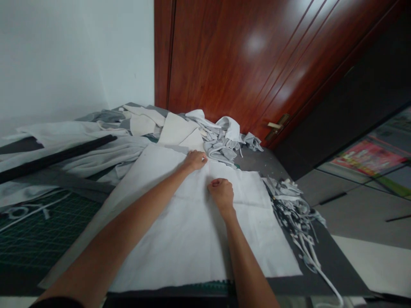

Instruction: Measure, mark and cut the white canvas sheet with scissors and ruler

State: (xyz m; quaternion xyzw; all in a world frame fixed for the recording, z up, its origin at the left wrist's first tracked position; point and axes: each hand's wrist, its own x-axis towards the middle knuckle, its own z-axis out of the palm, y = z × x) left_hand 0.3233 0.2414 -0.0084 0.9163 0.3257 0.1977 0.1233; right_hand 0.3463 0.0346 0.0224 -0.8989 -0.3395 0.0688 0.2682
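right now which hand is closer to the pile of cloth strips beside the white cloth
The right hand is nearer: it lies on the white cloth, to the left of the pile of cloth strips. The left hand is farther left, near the cloth's far edge.

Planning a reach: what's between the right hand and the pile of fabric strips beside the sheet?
The white fabric sheet fills that stretch, from the right hand to the fabric strips, in the head view.

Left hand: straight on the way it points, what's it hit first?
Probably the crumpled pale grey fabric heap, just past the far edge of the white cloth under the left hand. Depth is unclear from this head view.
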